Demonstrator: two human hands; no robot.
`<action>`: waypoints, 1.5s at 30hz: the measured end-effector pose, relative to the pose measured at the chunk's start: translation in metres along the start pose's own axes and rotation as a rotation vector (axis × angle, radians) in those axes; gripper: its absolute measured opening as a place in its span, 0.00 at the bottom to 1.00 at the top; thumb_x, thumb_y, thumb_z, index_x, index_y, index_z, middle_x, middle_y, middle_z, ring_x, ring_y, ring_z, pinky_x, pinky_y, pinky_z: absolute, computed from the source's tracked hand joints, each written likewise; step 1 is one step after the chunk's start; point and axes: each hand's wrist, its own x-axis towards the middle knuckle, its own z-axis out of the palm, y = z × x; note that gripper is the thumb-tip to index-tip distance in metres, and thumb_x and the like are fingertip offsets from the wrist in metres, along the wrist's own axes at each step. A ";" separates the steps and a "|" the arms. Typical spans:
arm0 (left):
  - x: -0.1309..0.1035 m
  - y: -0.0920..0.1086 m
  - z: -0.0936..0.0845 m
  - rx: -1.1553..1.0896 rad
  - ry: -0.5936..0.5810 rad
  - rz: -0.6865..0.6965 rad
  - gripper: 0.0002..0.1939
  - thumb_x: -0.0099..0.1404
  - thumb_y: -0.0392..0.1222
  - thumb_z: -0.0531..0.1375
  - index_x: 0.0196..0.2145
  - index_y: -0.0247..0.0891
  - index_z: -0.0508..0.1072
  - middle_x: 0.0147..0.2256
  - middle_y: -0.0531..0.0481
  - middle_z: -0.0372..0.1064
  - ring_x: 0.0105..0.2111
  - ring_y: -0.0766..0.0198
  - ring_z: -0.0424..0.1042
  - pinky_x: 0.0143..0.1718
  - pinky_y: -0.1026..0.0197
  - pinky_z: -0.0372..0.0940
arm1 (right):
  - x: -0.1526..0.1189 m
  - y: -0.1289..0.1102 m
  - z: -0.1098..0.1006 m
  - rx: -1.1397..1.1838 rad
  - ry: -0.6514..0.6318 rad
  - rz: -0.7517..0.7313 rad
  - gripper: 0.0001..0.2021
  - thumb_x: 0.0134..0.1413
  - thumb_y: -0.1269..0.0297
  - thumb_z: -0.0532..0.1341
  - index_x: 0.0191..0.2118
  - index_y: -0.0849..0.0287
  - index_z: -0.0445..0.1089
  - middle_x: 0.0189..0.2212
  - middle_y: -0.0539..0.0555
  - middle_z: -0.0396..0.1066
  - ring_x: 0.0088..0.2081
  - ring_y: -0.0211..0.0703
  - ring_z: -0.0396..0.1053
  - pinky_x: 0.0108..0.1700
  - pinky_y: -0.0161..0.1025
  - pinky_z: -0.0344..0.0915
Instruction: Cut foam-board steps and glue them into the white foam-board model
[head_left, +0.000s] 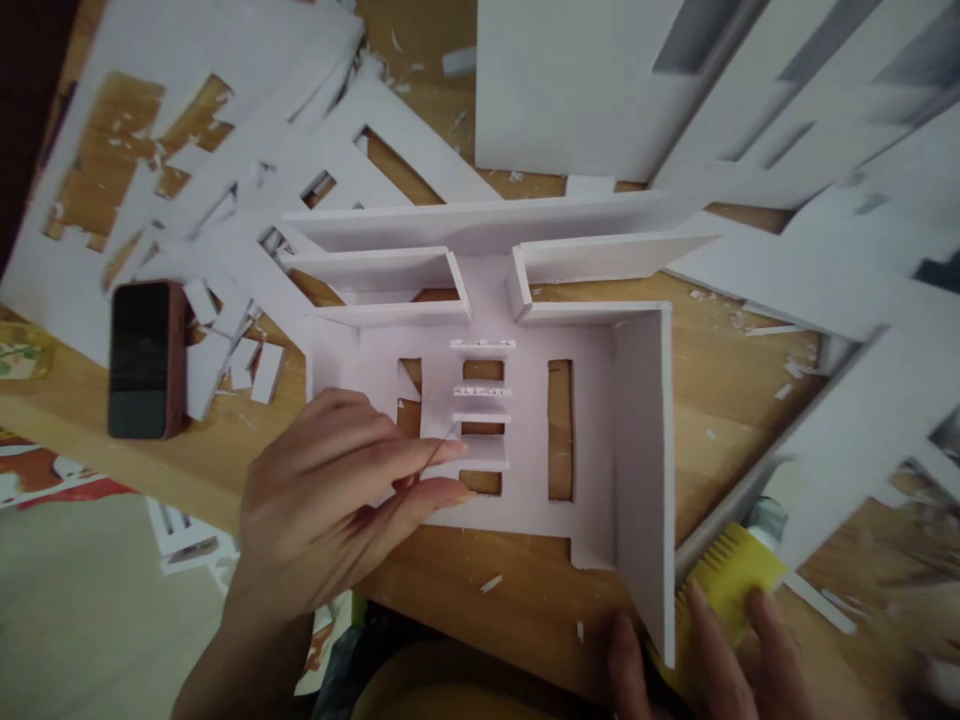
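Observation:
A white foam-board model [525, 420] with upright walls stands on the wooden table. In its middle, several small white crosspieces [484, 450] are set among rectangular cutouts. My left hand [337, 490] reaches over the model's left part. Its thumb and index fingertips are a little apart at the left ends of the crosspieces, and nothing shows between them. At the lower right, my right hand [720, 660] has its fingers on a yellow ribbed bottle-like thing [731, 570] with a translucent tip. The model's right wall hides part of that hand.
A dark phone [142, 360] lies at the left beside white board scraps [240, 360]. Cut sheets with openings [300, 150] cover the back left. A larger white board structure [570, 90] stands at the back right, and more board pieces [840, 440] lie right of the model.

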 end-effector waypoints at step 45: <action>-0.005 -0.016 0.010 -0.038 0.071 0.173 0.06 0.65 0.38 0.63 0.33 0.42 0.81 0.34 0.51 0.80 0.35 0.58 0.78 0.39 0.57 0.70 | 0.009 -0.019 0.015 -0.165 0.123 -0.068 0.22 0.60 0.55 0.56 0.57 0.58 0.68 0.62 0.62 0.64 0.53 0.61 0.66 0.59 0.63 0.56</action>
